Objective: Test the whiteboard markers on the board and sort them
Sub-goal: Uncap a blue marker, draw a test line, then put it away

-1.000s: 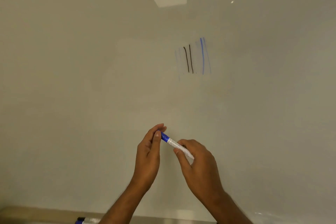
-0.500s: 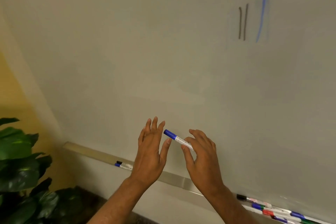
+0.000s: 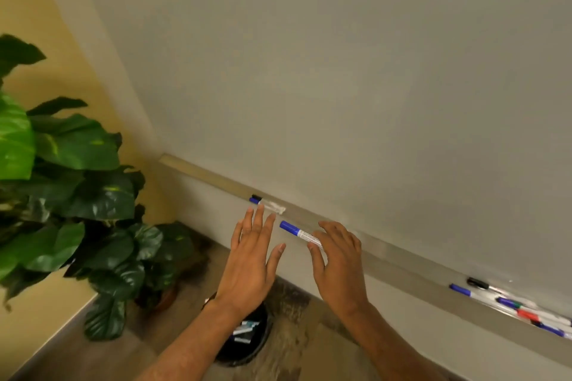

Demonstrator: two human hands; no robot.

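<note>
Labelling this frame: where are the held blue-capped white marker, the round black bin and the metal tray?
Blue-capped white marker (image 3: 289, 228): head view, blue cap.
Round black bin (image 3: 247, 353): head view, front wall.
Metal tray (image 3: 402, 261): head view, bare stretch.

Nothing legible — the blue marker (image 3: 299, 234) carries a printed label, but its text is too blurred.

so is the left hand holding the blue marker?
No, the left hand is open with fingers spread, clear of the blue marker, which the right hand pinches by its white end.
</note>
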